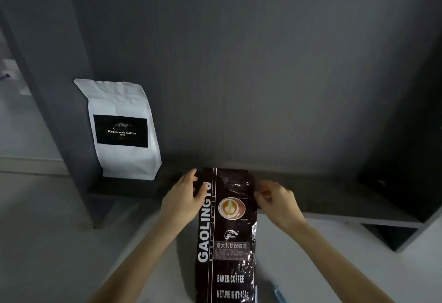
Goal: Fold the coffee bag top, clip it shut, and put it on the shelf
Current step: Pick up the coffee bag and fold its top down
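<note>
A tall dark brown coffee bag (227,235) marked GAOLINGTO and BAKED COFFEE stands upright on a pale table, its top edge level with the shelf. My left hand (184,197) lies against the bag's upper left side, thumb across the front. My right hand (275,199) pinches the upper right edge. A blue object (278,293), perhaps the clip, lies on the table just right of the bag's base. The dark shelf board (334,197) runs behind the bag.
A white Kopiluwak Coffee bag (122,130) stands at the shelf's left end against a dark upright panel (59,87). A dark wall backs the shelf. The pale table (334,266) extends right, with a dark gap beside it.
</note>
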Available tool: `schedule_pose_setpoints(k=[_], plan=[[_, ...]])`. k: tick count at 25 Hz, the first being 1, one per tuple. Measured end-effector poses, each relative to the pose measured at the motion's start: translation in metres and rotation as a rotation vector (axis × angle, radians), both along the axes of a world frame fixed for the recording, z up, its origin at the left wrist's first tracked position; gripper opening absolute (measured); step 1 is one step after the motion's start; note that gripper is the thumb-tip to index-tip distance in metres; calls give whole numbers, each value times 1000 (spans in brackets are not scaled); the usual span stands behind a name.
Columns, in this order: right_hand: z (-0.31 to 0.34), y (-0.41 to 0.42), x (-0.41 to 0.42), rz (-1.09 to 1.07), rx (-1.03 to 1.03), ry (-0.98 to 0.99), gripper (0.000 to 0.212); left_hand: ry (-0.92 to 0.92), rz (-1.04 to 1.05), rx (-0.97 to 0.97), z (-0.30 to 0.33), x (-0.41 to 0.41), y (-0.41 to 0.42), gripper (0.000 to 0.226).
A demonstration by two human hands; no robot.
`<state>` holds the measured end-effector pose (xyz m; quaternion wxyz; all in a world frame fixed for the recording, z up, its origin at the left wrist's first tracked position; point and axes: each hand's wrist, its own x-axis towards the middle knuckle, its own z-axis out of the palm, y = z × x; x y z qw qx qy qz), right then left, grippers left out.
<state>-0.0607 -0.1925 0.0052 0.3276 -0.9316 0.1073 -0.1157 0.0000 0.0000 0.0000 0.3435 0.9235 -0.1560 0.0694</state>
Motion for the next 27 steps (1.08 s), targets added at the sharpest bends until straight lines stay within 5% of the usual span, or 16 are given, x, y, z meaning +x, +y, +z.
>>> schedule_pose_setpoints(k=[11, 27], plan=[[-12, 19, -2, -1, 119, -15, 20, 45, -38, -211, -19, -7, -2, 38], [-20, 42, -81, -270, 673, -285, 11, 128, 34, -693, -23, -93, 9, 19]])
